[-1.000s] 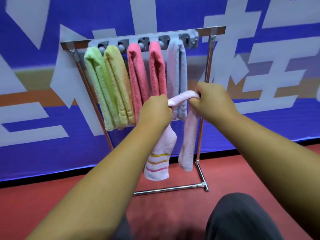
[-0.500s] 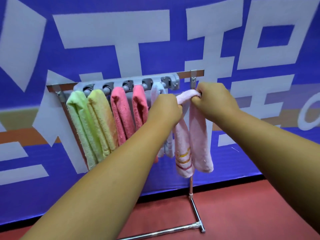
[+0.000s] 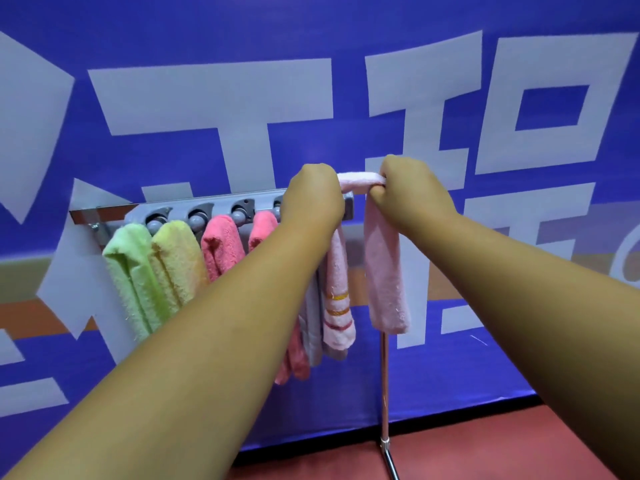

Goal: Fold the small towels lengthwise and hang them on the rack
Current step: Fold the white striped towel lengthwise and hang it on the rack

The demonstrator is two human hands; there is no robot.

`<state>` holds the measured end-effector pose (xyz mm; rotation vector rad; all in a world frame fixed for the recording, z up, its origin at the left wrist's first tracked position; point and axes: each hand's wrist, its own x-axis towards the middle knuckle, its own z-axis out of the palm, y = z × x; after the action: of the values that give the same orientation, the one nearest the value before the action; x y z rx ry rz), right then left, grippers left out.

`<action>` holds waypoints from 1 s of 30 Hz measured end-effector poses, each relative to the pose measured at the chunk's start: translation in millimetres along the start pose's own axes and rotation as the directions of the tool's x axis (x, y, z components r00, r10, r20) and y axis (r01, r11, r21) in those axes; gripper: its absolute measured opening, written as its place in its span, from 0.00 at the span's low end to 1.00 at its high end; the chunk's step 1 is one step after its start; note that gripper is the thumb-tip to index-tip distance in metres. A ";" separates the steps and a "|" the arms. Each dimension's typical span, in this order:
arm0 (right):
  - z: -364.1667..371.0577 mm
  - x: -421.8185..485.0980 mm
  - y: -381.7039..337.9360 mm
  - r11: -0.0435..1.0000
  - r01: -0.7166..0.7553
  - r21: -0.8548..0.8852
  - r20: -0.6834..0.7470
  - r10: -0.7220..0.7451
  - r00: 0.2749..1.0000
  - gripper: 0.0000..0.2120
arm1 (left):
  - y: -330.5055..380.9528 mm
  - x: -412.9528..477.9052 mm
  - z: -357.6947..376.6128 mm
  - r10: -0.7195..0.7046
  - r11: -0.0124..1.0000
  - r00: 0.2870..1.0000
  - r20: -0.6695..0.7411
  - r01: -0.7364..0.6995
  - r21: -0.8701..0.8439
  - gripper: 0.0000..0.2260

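A light pink towel (image 3: 384, 271), folded into a long strip, is stretched between my two hands just above the right end of the rack (image 3: 207, 207). My left hand (image 3: 313, 195) grips its left part, whose striped end hangs down. My right hand (image 3: 412, 194) grips the right part, and that plain end hangs free. On the rack's pegs hang a green towel (image 3: 130, 271), a yellow towel (image 3: 178, 261), two coral pink towels (image 3: 223, 247) and a pale lilac towel (image 3: 311, 327), mostly hidden by my left forearm.
The rack's chrome right leg (image 3: 384, 393) runs down to a red floor (image 3: 467, 452). Close behind the rack stands a blue banner wall (image 3: 242, 46) with large white characters.
Both hands have lifted the pink towel from below the rack's bar up to just above its right end. The view has tilted upward, so the rack sits lower in the picture.
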<state>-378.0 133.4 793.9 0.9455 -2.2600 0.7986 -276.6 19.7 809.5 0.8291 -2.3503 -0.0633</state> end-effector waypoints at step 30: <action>93.3 -76.1 30.0 0.763 -0.435 0.478 0.384 0.263 0.885 0.09 | -27.9 -99.7 145.7 -0.072 0.952 0.950 0.302 0.156 -0.264 0.09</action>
<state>-379.6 118.2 670.8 0.9339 -2.5623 1.6558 -286.8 32.1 631.5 0.8582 -2.4769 -0.5975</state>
